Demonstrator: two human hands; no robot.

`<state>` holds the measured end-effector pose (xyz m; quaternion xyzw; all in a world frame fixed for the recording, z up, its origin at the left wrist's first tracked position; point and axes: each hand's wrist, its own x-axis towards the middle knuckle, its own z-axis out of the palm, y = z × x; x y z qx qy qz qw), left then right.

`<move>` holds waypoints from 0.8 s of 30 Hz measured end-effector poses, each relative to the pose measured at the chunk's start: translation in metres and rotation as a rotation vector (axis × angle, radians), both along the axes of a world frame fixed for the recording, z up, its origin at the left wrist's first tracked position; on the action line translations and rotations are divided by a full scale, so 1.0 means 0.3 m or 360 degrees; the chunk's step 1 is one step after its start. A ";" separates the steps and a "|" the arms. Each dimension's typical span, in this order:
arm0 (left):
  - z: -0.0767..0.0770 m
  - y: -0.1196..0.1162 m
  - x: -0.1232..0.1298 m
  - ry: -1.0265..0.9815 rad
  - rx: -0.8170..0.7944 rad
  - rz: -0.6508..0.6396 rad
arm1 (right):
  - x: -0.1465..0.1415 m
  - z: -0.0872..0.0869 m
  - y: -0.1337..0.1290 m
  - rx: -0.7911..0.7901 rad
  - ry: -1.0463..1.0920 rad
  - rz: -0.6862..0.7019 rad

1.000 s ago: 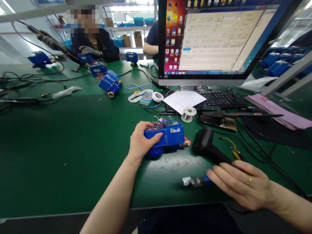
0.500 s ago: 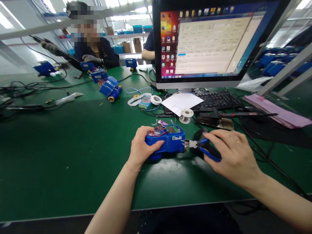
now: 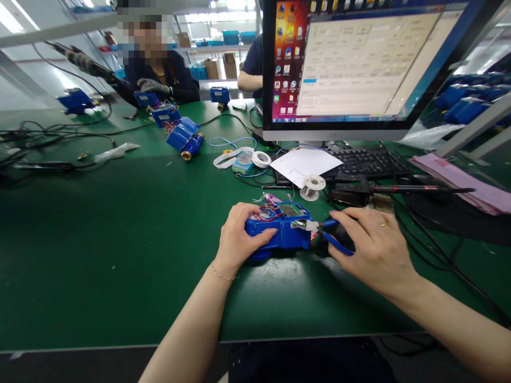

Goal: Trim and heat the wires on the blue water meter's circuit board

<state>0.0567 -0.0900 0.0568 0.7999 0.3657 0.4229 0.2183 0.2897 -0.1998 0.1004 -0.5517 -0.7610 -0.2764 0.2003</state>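
My left hand (image 3: 242,236) grips the left end of a blue meter housing (image 3: 285,236), thumb across its near side. The housing's top is uncovered, showing red and dark wires (image 3: 268,213) and a small display on a green circuit board (image 3: 293,209). In my right hand (image 3: 373,247) are blue-handled cutting pliers (image 3: 334,239), their handles spread. The pliers' jaws lie against the housing's near side by its right end, over a small white piece there. Whether they bite on it I cannot tell. A dark object behind the pliers is partly hidden.
Behind the housing are a solder spool (image 3: 312,187), white paper (image 3: 305,164), a tape roll (image 3: 261,159) and a keyboard (image 3: 367,162) under a monitor (image 3: 343,133). A soldering iron (image 3: 423,189) lies right. More blue meters (image 3: 184,135) stand back left, near a gloved person (image 3: 159,80).
The pliers have moved left, from just off the housing's right end onto its near side. My left hand still holds the housing. The whole view has shifted slightly.
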 end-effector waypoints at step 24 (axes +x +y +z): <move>-0.003 0.003 0.000 0.0007 0.0012 0.0032 | -0.023 0.017 -0.067 -0.0070 -0.0006 0.0340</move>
